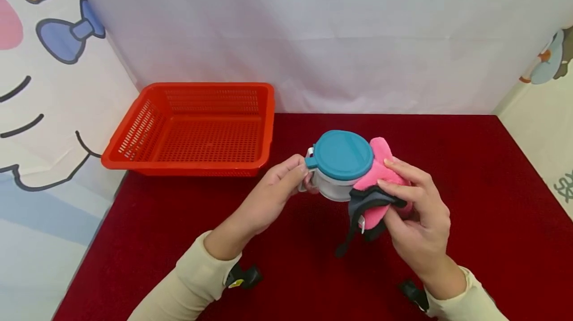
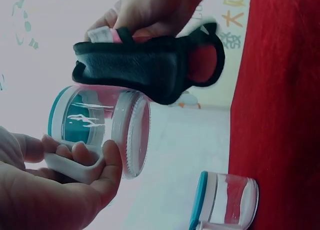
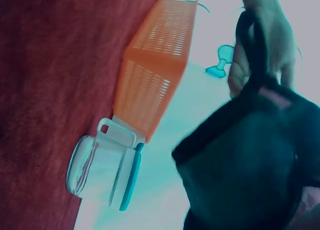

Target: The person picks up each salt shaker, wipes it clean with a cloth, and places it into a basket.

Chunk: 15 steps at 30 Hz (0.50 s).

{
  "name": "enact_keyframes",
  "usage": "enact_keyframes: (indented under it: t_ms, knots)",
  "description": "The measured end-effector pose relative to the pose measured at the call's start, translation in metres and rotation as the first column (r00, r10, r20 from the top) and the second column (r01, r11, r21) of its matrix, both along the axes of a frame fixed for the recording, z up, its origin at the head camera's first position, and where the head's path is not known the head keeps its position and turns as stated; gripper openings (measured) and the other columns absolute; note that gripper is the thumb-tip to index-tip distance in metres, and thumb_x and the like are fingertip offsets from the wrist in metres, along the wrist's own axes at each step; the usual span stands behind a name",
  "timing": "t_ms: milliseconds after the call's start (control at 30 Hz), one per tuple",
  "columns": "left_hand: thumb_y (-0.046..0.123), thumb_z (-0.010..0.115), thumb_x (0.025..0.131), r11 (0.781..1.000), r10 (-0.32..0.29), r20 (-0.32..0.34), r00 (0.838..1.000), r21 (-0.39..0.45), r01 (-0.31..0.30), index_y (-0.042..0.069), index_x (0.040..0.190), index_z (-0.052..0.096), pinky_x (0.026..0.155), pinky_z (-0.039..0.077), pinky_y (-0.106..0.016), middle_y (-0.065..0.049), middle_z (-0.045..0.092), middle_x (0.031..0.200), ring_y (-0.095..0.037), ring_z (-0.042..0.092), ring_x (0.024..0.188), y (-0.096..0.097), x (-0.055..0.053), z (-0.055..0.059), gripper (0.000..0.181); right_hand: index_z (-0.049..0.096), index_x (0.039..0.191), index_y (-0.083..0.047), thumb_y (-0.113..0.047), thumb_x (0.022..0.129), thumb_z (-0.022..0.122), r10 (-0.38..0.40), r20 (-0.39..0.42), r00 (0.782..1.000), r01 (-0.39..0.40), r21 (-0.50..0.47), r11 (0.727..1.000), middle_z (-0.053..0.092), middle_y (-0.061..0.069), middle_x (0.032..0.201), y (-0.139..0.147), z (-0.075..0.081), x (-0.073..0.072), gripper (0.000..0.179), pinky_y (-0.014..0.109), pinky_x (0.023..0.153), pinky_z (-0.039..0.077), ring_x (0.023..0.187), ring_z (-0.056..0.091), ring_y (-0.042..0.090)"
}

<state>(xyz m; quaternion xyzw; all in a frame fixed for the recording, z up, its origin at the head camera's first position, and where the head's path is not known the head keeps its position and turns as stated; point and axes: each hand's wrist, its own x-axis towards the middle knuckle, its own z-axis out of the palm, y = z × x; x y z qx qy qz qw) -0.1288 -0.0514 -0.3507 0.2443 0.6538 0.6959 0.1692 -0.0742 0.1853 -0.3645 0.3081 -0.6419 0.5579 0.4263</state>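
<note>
My left hand grips the white handle of a clear jar with a teal lid, holding it up over the red cloth. In the left wrist view the fingers curl through that handle, and the jar's ribbed base shows. My right hand pinches a pink plush piece with a dark grey, black-edged panel, a black strap and a white tag. The plush lies right against the jar's right side. In the right wrist view its dark fabric covers much of the near area and hides the held jar.
A second clear jar with a teal lid stands on the red cloth, behind the held one. At the back left sits a red perforated basket. White fabric hangs behind, with printed side panels.
</note>
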Motion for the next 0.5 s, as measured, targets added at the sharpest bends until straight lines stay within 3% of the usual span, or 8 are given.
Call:
enact_keyframes:
  t_ms: [67,167,267,367,500]
  knots:
    - [0.018,0.039,0.109,1.0,-0.013,-0.021,1.0,-0.023,0.013,0.005,0.095,0.047,0.1,0.048,-0.047,-0.014,0.05,0.1,-0.031,0.06,0.107,0.0,0.0,0.0,0.021,0.068,0.106,0.018,0.001,0.088,0.078,0.091,0.116,0.989,-0.089,-0.024,0.996,0.062,0.032,0.124,0.01,0.002,0.001,0.026,0.029,0.098,0.052,0.12,0.061,0.035]
    - [0.017,0.04,0.108,0.998,-0.035,-0.07,0.997,-0.054,0.031,0.005,0.092,0.047,0.095,0.049,-0.044,-0.013,0.048,0.1,-0.029,0.058,0.105,-0.001,-0.001,-0.002,0.021,0.064,0.114,0.019,0.013,0.086,0.075,0.205,0.294,0.934,-0.201,-0.044,0.979,0.06,0.03,0.13,0.026,0.006,0.0,0.031,0.028,0.098,0.052,0.123,0.058,0.035]
    - [0.018,0.041,0.107,0.994,-0.065,-0.119,0.991,-0.092,0.054,0.004,0.089,0.048,0.091,0.049,-0.041,-0.012,0.049,0.102,-0.028,0.056,0.103,-0.003,-0.002,-0.003,0.023,0.062,0.118,0.018,0.021,0.084,0.07,0.25,0.419,0.873,-0.266,-0.021,0.964,0.059,0.028,0.133,0.041,0.013,-0.006,0.036,0.029,0.098,0.051,0.126,0.055,0.036]
    - [0.018,0.042,0.108,0.99,-0.092,-0.147,0.985,-0.116,0.076,0.002,0.092,0.053,0.09,0.05,-0.04,-0.01,0.052,0.108,-0.025,0.056,0.104,-0.003,-0.003,-0.004,0.025,0.061,0.119,0.018,0.026,0.083,0.066,0.287,0.49,0.823,-0.325,-0.009,0.946,0.06,0.028,0.132,0.051,0.02,-0.013,0.037,0.028,0.095,0.053,0.125,0.055,0.036]
    - [0.015,0.042,0.108,0.99,-0.108,-0.161,0.981,-0.108,0.091,-0.001,0.099,0.059,0.091,0.051,-0.041,-0.011,0.054,0.112,-0.023,0.055,0.104,-0.004,-0.004,-0.006,0.026,0.062,0.121,0.014,0.026,0.084,0.063,0.284,0.594,0.753,-0.377,0.035,0.926,0.061,0.025,0.133,0.061,0.031,-0.023,0.039,0.028,0.091,0.054,0.124,0.056,0.034]
